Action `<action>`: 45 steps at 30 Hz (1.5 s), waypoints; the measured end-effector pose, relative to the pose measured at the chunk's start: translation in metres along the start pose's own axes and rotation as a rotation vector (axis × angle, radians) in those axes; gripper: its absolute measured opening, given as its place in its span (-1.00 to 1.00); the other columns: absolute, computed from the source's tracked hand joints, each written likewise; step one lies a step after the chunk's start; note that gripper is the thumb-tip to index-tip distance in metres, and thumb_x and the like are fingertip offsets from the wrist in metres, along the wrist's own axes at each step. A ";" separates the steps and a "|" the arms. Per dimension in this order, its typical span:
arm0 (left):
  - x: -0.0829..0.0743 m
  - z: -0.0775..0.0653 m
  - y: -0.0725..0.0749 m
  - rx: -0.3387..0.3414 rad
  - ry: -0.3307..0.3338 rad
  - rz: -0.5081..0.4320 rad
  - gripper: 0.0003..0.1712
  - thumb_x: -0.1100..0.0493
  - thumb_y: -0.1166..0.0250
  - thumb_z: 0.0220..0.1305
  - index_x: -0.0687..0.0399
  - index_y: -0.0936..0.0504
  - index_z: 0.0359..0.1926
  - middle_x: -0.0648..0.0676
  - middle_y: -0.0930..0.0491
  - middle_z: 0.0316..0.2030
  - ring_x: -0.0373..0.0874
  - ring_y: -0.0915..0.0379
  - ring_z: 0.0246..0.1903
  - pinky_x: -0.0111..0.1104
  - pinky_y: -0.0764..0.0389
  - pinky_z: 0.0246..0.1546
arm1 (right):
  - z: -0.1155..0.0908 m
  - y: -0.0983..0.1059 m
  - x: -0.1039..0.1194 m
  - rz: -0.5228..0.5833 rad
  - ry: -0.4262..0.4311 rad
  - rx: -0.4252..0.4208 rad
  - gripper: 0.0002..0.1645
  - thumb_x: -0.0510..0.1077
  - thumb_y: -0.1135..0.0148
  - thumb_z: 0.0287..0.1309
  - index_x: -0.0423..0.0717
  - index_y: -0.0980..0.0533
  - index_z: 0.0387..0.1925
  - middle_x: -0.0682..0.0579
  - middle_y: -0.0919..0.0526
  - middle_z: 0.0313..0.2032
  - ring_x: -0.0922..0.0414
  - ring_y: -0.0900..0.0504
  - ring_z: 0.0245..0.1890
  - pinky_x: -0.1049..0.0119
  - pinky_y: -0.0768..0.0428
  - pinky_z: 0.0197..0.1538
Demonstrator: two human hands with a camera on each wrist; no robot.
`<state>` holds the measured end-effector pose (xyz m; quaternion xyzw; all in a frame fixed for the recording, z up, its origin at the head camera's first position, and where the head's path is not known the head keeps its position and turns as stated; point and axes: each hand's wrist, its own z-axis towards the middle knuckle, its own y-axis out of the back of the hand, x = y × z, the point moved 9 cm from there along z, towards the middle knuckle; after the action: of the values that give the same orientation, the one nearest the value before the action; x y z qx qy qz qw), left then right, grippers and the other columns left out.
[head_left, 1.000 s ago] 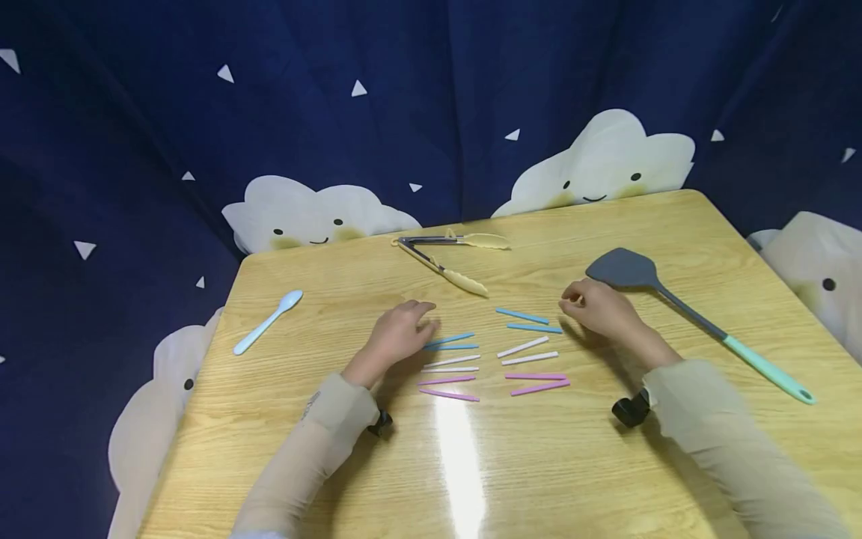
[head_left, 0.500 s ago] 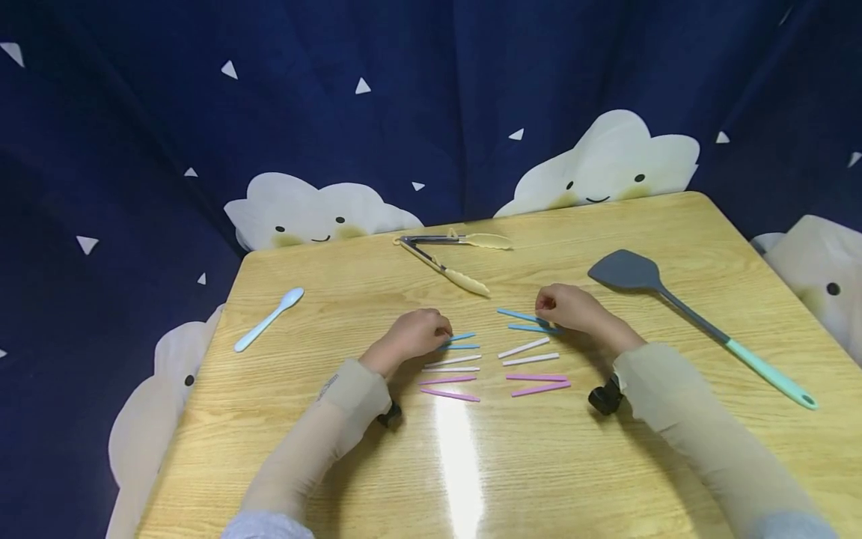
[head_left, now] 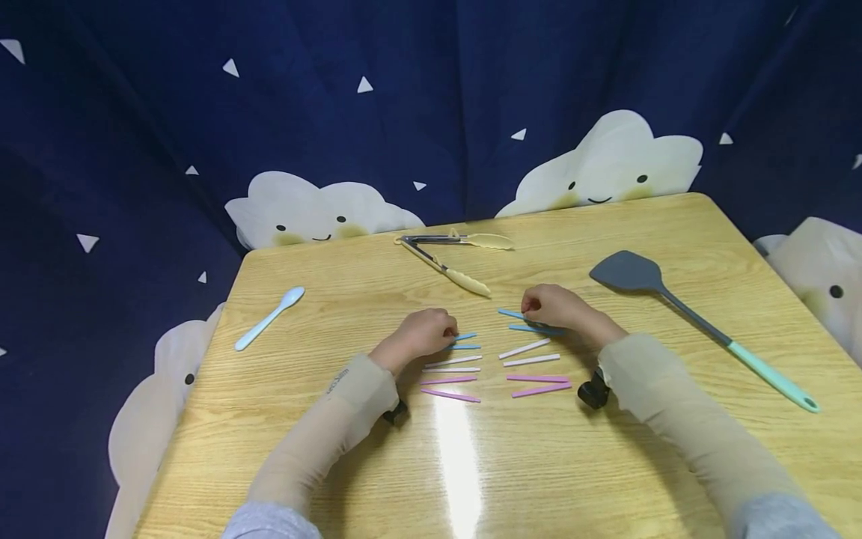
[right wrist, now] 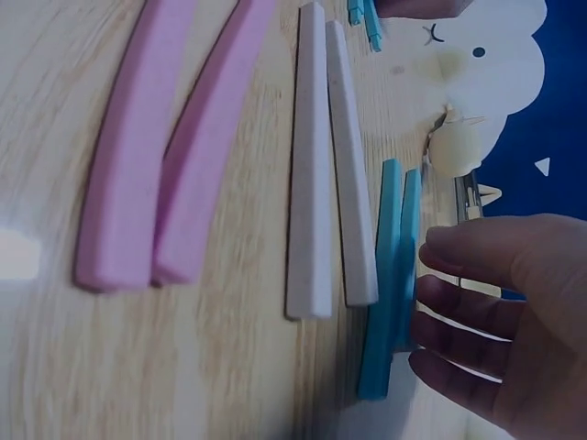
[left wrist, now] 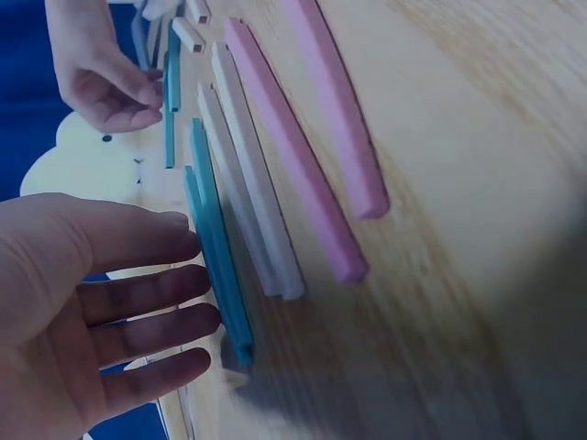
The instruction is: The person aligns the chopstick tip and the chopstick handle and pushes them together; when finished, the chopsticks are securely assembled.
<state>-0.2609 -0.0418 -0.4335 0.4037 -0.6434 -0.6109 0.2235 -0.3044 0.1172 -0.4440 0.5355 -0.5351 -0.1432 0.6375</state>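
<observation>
My left hand (head_left: 423,333) is at the left pair of blue sticks (left wrist: 218,266); in the left wrist view its fingers are loosely extended, fingertips right at the outer stick. My right hand (head_left: 560,307) is over the far side of the right blue pair (right wrist: 379,312). In the right wrist view its relaxed fingertips are close beside the outer blue stick. Both blue pairs lie on the table, partly hidden by the hands in the head view. Nearer me lie white sticks (head_left: 453,364) on the left, more white sticks (head_left: 530,359) on the right, and pink sticks (head_left: 450,394) in front.
Yellow-tipped tongs (head_left: 465,283) lie spread beyond the sticks. A pale blue spoon (head_left: 269,320) is at the left, and a grey spatula (head_left: 626,271) with a mint handle at the right. A dark blue cloud-patterned curtain (head_left: 431,97) hangs behind the wooden table (head_left: 323,284).
My right hand has moved left from beside the spatula to the right blue pair. The left hand has shifted slightly right along its blue pair, its fingers drawing in. The sticks look unmoved.
</observation>
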 end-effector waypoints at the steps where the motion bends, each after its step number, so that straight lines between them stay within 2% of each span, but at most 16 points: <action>1: 0.000 0.001 0.000 -0.003 -0.002 0.010 -0.87 0.17 -0.19 0.18 0.03 -0.63 -0.28 -0.02 -0.52 -0.38 -0.22 -0.41 -0.42 -0.38 -0.46 -0.41 | 0.001 -0.001 0.000 -0.002 -0.003 0.000 -0.95 -0.22 -0.17 0.08 -0.14 -0.51 -0.42 0.04 -0.51 -0.45 0.13 -0.40 -0.44 0.22 -0.40 -0.32; 14: -0.003 0.008 -0.002 0.000 -0.012 0.052 -0.93 0.15 -0.20 0.18 0.00 -0.57 -0.42 -0.07 -0.43 -0.48 -0.26 -0.26 -0.52 -0.43 -0.36 -0.50 | 0.007 -0.006 0.000 -0.003 -0.019 0.012 -0.91 -0.19 -0.20 0.06 -0.14 -0.49 -0.46 -0.01 -0.47 -0.43 0.10 -0.38 -0.43 0.21 -0.39 -0.32; 25: -0.004 0.012 -0.004 -0.006 -0.016 0.070 -0.93 0.20 -0.19 0.17 0.02 -0.60 -0.33 -0.05 -0.50 -0.39 -0.23 -0.41 -0.41 -0.40 -0.46 -0.41 | 0.007 -0.008 -0.002 -0.032 -0.050 0.008 -0.91 -0.20 -0.21 0.04 -0.12 -0.47 -0.47 0.01 -0.44 -0.46 0.11 -0.34 -0.46 0.26 -0.33 -0.38; 35: -0.001 0.013 -0.007 0.026 0.015 0.070 -0.94 0.18 -0.16 0.21 0.04 -0.54 -0.37 -0.03 -0.48 -0.39 -0.22 -0.40 -0.41 -0.40 -0.45 -0.42 | 0.006 -0.009 0.000 -0.082 -0.057 -0.032 -0.91 -0.19 -0.22 0.02 -0.10 -0.45 -0.45 0.01 -0.39 -0.46 0.10 -0.32 -0.47 0.29 -0.30 -0.43; 45: 0.003 0.011 -0.002 0.016 0.049 -0.003 -0.92 0.20 -0.11 0.22 0.06 -0.48 -0.41 -0.05 -0.47 -0.47 -0.24 -0.32 -0.51 -0.42 -0.38 -0.49 | 0.004 -0.008 -0.001 -0.090 -0.032 -0.064 -0.92 -0.23 -0.18 0.05 -0.14 -0.44 -0.46 -0.01 -0.39 -0.45 0.10 -0.32 -0.47 0.28 -0.32 -0.43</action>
<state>-0.2712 -0.0375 -0.4379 0.4215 -0.6419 -0.5958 0.2351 -0.3054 0.1124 -0.4519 0.5359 -0.5159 -0.1972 0.6385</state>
